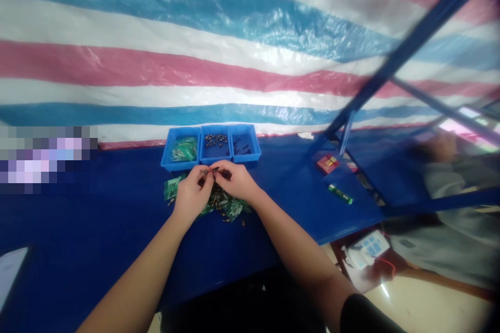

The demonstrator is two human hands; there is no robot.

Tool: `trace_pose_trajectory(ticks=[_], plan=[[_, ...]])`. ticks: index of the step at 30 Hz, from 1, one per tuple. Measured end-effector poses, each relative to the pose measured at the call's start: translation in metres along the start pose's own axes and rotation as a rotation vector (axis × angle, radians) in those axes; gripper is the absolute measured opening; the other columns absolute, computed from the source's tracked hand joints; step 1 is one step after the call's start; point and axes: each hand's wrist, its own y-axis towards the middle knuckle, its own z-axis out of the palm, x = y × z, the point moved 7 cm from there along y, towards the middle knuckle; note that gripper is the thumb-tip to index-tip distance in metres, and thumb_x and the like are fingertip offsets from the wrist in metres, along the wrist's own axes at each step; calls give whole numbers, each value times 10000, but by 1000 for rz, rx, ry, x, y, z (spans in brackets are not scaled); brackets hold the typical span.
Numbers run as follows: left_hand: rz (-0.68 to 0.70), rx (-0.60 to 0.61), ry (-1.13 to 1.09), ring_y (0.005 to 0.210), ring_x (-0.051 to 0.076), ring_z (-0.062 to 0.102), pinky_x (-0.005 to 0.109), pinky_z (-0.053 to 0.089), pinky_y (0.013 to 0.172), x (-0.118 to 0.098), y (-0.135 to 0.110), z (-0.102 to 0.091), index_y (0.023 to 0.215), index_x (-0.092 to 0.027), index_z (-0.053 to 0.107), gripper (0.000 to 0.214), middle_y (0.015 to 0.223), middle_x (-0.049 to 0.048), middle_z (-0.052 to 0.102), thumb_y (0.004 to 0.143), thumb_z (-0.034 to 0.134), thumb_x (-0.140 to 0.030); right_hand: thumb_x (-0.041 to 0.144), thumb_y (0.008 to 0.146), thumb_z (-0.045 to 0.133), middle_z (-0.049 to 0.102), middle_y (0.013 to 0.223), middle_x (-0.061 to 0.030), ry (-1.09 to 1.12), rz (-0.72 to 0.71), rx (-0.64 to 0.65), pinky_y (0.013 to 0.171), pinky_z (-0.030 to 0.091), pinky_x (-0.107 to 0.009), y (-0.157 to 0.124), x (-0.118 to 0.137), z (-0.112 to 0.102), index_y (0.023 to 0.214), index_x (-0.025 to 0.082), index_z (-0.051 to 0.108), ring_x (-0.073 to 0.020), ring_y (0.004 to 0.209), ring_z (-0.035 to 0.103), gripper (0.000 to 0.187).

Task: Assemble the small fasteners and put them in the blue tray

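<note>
My left hand (194,189) and my right hand (235,180) meet fingertip to fingertip above the table, both closed in a pinch. Between them is a small dark piece, too small to name and mostly hidden by the fingers. Below lies a pile of green-and-clear packets and small brass-coloured parts (223,202). Another green packet (172,188) lies left of my left hand. Just beyond the hands stand three joined blue bins: the left bin (167,146) with green packets, the middle bin (215,155) with small round metal parts, the right bin (246,155) with thin black pieces.
On the blue table (128,208), to the right, lie a red box (327,163) and a green tube (340,194). A blue metal frame (375,80) rises at the right, with a blurred person in grey (461,223) beyond it. Striped sheeting (234,73) hangs behind.
</note>
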Motion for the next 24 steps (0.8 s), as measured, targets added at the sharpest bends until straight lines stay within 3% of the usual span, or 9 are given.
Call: trace_pose_trajectory(ticks=[15,24], plan=[[11,19,39,482,116,539,229,419,545,-1,1,1,968,-203,616,197,710,-11,679,882,533,-360,221,877,536,715,875,12,-41,30,34,777,503,-260,-1,-1,1,1128,243,614,-134,791,663,263],[66,-16,22,639,147,638,234,471,625,0,2,1,1053,-197,629,251,794,19,702,916,515,-374,273,902,529,720,865,6,22,19,-17,753,516,-257,1,-3,1,1126,230,613,-125,763,669,243]])
